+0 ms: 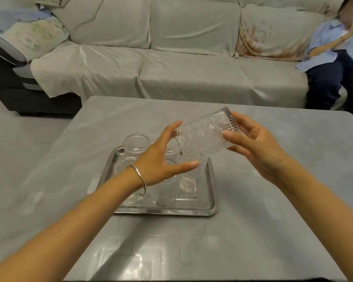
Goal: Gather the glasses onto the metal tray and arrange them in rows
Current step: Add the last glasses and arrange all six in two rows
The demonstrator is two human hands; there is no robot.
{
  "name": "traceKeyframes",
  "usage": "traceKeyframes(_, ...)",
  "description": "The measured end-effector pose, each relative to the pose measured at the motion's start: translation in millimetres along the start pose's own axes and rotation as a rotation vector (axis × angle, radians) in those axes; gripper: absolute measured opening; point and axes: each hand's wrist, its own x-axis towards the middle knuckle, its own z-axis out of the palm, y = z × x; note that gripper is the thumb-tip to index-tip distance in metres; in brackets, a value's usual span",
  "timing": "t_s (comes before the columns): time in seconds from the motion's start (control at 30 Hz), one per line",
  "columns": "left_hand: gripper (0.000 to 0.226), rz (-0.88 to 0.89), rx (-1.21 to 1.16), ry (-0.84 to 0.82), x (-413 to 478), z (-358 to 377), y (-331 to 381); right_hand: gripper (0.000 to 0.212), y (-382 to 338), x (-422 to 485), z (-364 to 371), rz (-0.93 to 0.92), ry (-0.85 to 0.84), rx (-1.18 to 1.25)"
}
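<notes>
A clear ribbed glass (207, 133) lies tilted in the air above the metal tray (211, 197). My right hand (253, 143) grips its thick base end with thumb and fingers. My left hand (163, 157), with a bangle on the wrist, is spread open at the glass's mouth end, fingertips touching or nearly touching it. On the tray stand several clear glasses, upside down, one at the far left (136, 144) and others partly hidden under my left hand and forearm.
The tray rests on a grey table (273, 220) with glossy reflections near the front edge. Behind it is a sofa (171, 58) under a pale cover. A person sits at the sofa's right end (334, 64).
</notes>
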Motion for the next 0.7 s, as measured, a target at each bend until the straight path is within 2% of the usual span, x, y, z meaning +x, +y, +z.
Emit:
traceKeyframes(0.07, 0.111, 0.002, 0.386, -0.154, -7, -2, -12, 0.072, -1, -7, -4, -0.024, 0.02, -0.112)
traceKeyframes(0.13, 0.113, -0.008, 0.609, -0.245, -11, -5, -23, 0.073, -4, -14, -7, -0.054, 0.02, -0.256)
traceKeyframes(0.27, 0.103, -0.044, 0.693, -0.276, -14, 0, -38, 0.073, -2, -25, -4, -0.054, -0.001, -0.446)
traceKeyframes(0.47, 0.101, 0.004, 0.795, -0.241, -15, 3, -45, 0.069, 21, -29, 6, -0.009, -0.024, -0.568)
traceKeyframes(0.7, 0.108, 0.025, 0.837, -0.236, -14, 3, -48, 0.079, 63, -26, 20, 0.003, -0.031, -0.65)
